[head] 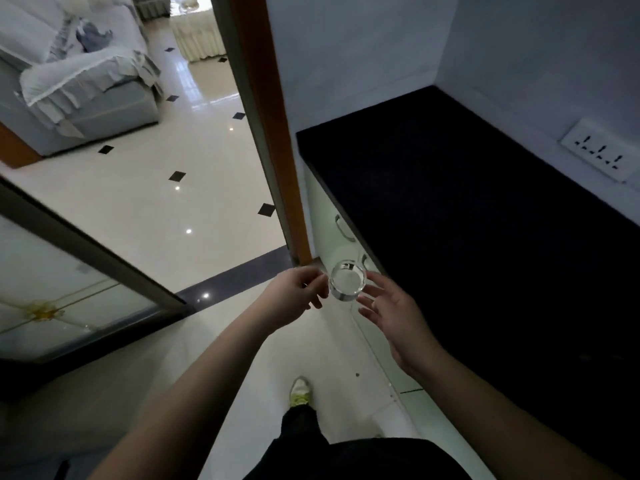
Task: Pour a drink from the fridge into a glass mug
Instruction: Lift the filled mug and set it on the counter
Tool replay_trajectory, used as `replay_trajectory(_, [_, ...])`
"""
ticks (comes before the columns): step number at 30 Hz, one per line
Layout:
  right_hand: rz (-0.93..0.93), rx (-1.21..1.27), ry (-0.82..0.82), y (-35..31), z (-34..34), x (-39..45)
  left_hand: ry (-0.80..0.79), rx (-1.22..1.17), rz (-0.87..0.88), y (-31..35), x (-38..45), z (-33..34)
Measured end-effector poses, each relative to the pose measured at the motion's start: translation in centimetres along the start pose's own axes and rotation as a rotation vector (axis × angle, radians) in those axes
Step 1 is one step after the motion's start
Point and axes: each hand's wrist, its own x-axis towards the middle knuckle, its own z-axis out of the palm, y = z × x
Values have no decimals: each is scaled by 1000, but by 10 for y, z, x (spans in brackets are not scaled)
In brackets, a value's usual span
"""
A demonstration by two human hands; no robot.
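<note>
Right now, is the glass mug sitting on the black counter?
No. The glass mug is held in the air by the left hand, off the edge of the black counter.

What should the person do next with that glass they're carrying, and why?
Probably carry the glass mug to the right and set it on the black countertop. The left hand pinches it in mid-air over the floor, the right hand is open beside it, and no drink is in sight, so both hands would need freeing first.
</note>
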Motion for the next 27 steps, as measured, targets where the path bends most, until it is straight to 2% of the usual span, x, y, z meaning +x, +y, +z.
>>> replay_trajectory(8, [-70,147,253,-26,13,64,-194,143,183,12,115,-28])
replay_trajectory(14, [-93,256,433,-45,7,91,-324,145,252,39,178,-30])
replay_trajectory(19, [-73,288,528,-50,-20,104,-405,55,301,63,217,-7])
replay_trajectory(27, [-62,355,619,-47,-77,118,-535,101,322,100,260,50])
